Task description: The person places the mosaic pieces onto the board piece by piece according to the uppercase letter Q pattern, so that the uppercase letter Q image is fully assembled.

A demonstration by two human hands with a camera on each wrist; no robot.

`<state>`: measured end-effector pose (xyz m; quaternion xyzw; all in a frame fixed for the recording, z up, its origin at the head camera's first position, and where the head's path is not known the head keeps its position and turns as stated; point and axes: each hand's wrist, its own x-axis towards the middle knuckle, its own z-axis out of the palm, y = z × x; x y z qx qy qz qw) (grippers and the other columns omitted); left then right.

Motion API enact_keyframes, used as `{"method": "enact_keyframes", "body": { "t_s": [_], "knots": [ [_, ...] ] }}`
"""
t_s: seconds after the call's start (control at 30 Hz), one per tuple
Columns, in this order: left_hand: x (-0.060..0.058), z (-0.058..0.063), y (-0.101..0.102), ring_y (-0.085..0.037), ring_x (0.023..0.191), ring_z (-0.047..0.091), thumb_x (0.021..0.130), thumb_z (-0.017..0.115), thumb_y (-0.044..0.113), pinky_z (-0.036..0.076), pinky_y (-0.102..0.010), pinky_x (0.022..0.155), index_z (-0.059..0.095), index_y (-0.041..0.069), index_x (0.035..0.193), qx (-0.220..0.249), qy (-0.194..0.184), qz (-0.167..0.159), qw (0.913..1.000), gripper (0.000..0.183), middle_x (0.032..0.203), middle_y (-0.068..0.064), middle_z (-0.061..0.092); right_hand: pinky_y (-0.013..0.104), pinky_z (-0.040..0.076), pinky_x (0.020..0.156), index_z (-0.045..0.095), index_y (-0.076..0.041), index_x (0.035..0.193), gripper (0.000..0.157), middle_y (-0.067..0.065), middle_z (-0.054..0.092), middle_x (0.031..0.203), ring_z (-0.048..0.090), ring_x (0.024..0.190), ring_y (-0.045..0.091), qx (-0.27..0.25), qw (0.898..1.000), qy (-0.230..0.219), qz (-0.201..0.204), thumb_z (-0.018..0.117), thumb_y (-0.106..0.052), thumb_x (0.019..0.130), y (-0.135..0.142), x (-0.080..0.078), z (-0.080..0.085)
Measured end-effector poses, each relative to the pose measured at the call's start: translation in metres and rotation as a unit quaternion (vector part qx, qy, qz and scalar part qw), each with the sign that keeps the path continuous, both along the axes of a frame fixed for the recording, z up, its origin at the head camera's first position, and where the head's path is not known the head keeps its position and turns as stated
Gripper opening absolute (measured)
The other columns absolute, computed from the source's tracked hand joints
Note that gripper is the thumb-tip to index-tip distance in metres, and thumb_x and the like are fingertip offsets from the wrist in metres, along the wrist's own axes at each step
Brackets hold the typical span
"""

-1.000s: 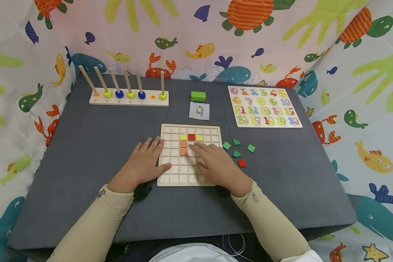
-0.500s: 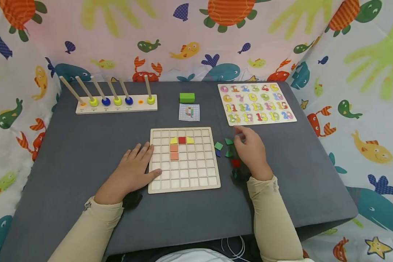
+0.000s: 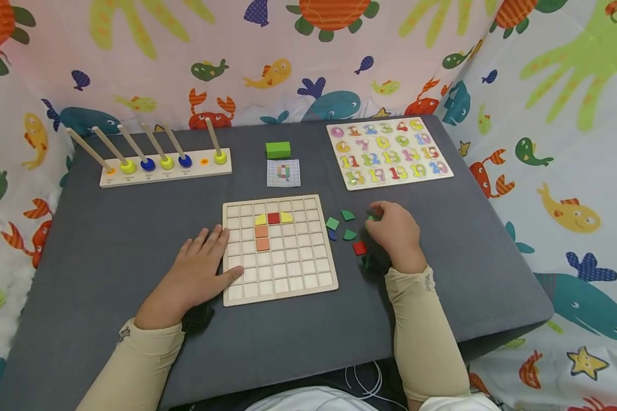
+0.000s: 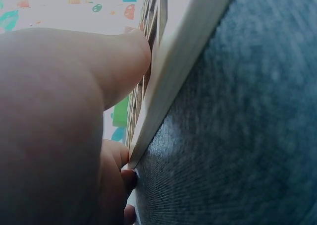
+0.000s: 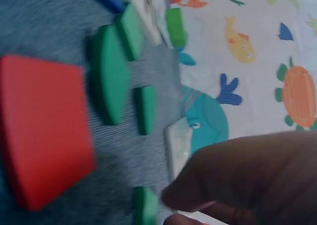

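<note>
Lying near the middle of the table, one pale wooden grid board (image 3: 288, 268), partly filled. Set in it: a red square (image 3: 273, 218) between two yellow pieces (image 3: 286, 217), and two orange squares (image 3: 263, 244) in a column under the left yellow one.

Left hand (image 3: 185, 285): fingers extended, resting on the board's left edge, thumb laid over its face; nothing gripped.

Right hand (image 3: 395, 235): beyond the board's right side, fingers bent, thumb and forefinger at a small green piece (image 3: 371, 217). Whether they pinch it, I cannot tell.

Loose between board and right hand: one green square (image 3: 332, 223) and one blue piece (image 3: 331, 234), both just beside the board's edge; two curved green pieces (image 3: 349, 234); one loose red tile (image 3: 359, 248), nearest the person.

Behind the board: a printed card (image 3: 283, 180), with a green block (image 3: 278, 150) just past it. Far right, a numeral board (image 3: 389, 161); far left, a peg stand (image 3: 165, 174) with yellow and blue rings.

Beneath all, a grey-covered table (image 3: 133, 228); around it, a sea-animal curtain (image 3: 339, 63).
</note>
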<state>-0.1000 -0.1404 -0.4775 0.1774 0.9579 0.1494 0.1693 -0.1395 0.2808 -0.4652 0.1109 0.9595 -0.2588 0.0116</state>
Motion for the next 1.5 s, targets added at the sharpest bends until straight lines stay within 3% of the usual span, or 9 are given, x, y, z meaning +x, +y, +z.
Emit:
{"method": "enact_keyframes", "body": {
  "t_s": [0.2,0.4,0.6,0.73,1.0,1.13,1.23,1.33,1.5],
  "knots": [
    [0.003,-0.003,-0.002,-0.046,0.161,0.004,0.106,0.055,0.062,0.004,-0.066,0.126,0.013,0.002,0.171,-0.005,-0.003,-0.001,1.0,0.098,0.177,-0.02,0.009,0.057,0.054,0.085,0.075,-0.011,0.131,0.043,0.013,0.073,0.12,0.067,0.103,0.033,0.046,0.997,-0.054,0.001,0.07,-0.024,0.089,-0.004,0.004,-0.003],
    [0.001,-0.006,-0.001,-0.044,0.162,0.002,0.105,0.053,0.065,0.003,-0.065,0.126,0.012,0.004,0.171,-0.009,0.001,-0.004,0.9999,0.099,0.178,-0.018,0.007,0.044,0.056,0.066,0.079,-0.011,0.124,0.034,0.008,0.078,0.107,0.07,0.085,0.025,0.014,0.996,0.015,0.085,0.076,-0.027,0.094,-0.026,0.005,-0.002],
    [-0.002,-0.005,0.004,-0.044,0.162,0.005,0.106,0.053,0.064,0.004,-0.065,0.127,0.013,0.004,0.171,-0.012,0.006,-0.009,0.9999,0.098,0.177,-0.018,0.009,0.039,0.057,0.067,0.086,-0.014,0.109,0.016,0.003,0.08,0.107,0.069,0.094,0.024,0.059,0.941,0.1,0.317,0.082,-0.021,0.094,-0.081,0.001,0.005],
    [0.0,-0.002,0.008,-0.044,0.162,0.005,0.106,0.055,0.062,0.004,-0.065,0.127,0.014,0.004,0.171,-0.009,0.001,-0.005,0.9999,0.097,0.177,-0.018,0.01,0.033,0.055,0.068,0.088,-0.018,0.099,0.008,-0.002,0.08,0.105,0.069,0.095,0.023,0.113,0.904,0.135,0.39,0.085,-0.016,0.092,-0.105,-0.005,0.004],
    [0.003,0.0,0.012,-0.043,0.162,0.006,0.106,0.056,0.062,0.005,-0.063,0.127,0.014,0.004,0.171,-0.012,0.002,-0.003,0.9999,0.097,0.177,-0.018,0.011,0.034,0.053,0.079,0.087,-0.016,0.111,0.019,0.001,0.08,0.114,0.071,0.102,0.021,0.113,0.886,0.121,0.433,0.079,-0.008,0.096,-0.109,-0.013,0.0],
    [0.006,0.001,0.009,-0.044,0.162,0.007,0.106,0.056,0.061,0.006,-0.063,0.127,0.015,0.003,0.171,-0.015,0.008,0.001,0.9999,0.097,0.177,-0.018,0.012,0.043,0.05,0.099,0.078,-0.008,0.13,0.029,0.009,0.073,0.134,0.065,0.122,0.028,0.027,0.907,0.078,0.413,0.066,-0.006,0.105,-0.089,-0.015,0.005],
    [0.006,0.004,0.004,-0.044,0.162,0.007,0.106,0.056,0.061,0.006,-0.064,0.127,0.015,0.004,0.171,-0.012,0.009,0.005,0.9999,0.096,0.177,-0.018,0.011,0.049,0.05,0.098,0.076,-0.005,0.132,0.029,0.013,0.069,0.136,0.062,0.121,0.032,-0.067,0.943,0.079,0.315,0.059,-0.009,0.109,-0.064,-0.016,0.009],
    [0.005,0.004,0.0,-0.044,0.162,0.006,0.105,0.056,0.062,0.004,-0.064,0.127,0.013,0.005,0.172,-0.011,0.007,0.008,0.9999,0.097,0.177,-0.018,0.009,0.05,0.051,0.086,0.077,-0.005,0.129,0.029,0.013,0.069,0.132,0.062,0.106,0.032,-0.122,0.962,0.091,0.226,0.058,-0.01,0.109,-0.04,-0.02,0.004],
    [0.002,-0.001,0.003,-0.043,0.162,0.002,0.105,0.054,0.065,0.002,-0.064,0.127,0.011,0.006,0.172,-0.016,0.002,0.006,0.9999,0.099,0.178,-0.017,0.007,0.052,0.054,0.093,0.08,-0.009,0.125,0.027,0.011,0.071,0.129,0.065,0.11,0.033,-0.052,0.97,0.041,0.234,0.071,-0.02,0.102,-0.025,-0.023,-0.011]
  ]
}}
